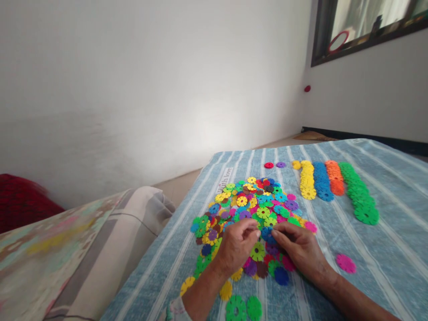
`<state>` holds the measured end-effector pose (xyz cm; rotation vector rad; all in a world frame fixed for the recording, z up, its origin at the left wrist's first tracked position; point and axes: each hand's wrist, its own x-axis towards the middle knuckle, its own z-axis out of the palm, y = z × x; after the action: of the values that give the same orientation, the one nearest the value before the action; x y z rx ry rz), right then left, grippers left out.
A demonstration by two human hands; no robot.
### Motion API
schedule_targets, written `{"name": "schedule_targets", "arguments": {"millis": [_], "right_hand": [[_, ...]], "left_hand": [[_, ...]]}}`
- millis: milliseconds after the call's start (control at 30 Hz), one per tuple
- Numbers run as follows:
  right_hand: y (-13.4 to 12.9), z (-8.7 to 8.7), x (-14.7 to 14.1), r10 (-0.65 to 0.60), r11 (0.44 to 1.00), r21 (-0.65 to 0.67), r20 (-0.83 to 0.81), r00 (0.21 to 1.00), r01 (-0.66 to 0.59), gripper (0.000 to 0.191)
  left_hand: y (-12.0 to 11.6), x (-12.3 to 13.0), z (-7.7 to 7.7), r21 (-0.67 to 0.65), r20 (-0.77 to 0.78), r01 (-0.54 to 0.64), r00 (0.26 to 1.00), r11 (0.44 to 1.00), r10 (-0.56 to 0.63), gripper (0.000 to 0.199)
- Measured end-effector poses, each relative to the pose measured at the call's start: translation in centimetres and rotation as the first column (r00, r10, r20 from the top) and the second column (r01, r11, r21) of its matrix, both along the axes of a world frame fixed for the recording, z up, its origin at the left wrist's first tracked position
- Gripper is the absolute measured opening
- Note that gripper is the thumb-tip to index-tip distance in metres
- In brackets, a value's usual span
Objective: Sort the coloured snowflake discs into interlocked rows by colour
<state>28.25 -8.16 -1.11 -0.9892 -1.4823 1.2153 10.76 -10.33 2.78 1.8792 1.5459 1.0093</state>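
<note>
The left hand [236,246] and right hand [298,249] are pinching a blue plastic disc [267,233] above a heap of colourful discs [249,207]

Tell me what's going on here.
A person has both hands over a heap of colourful plastic flower-shaped discs on a striped blue cloth. The left hand and right hand meet at a blue disc, though I can't tell which holds it. Beyond the heap lie a yellow row, a blue row, an orange row and a green row of overlapping discs.
</note>
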Motion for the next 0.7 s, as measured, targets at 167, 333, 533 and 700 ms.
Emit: {"name": "schedule_targets", "arguments": {"millis": [167, 333, 533, 700], "right_hand": [[0.1, -0.4, 0.1, -0.009, 1.0, 0.004, 0.01, 1.0, 0.009, 0.035], [0.0, -0.3, -0.2, -0.038, 0.998, 0.056, 0.036, 0.999, 0.036, 0.036], [0.0, -0.6, -0.3, -0.038, 0.996, 0.088, 0.079, 0.996, 0.031, 0.034], [0.0, -0.7, -0.2, -0.027, 0.996, 0.081, 0.091, 0.995, 0.02, 0.034]], "left_hand": [[2.3, -4.5, 0.3, 0.207, -0.332, -0.211, 0.903, 0.955, 0.271, 0.019], [4.6, -8.9, 0.5, 0.238, -0.647, -0.445, 0.59, 0.863, 0.483, 0.024], [5.5, -9.8, -0.5, 0.185, -0.727, -0.503, 0.507, 0.844, 0.462, 0.033], [5.7, -10.1, -1.2, 0.184, -0.713, -0.502, 0.524, 0.845, 0.467, 0.032]]}}
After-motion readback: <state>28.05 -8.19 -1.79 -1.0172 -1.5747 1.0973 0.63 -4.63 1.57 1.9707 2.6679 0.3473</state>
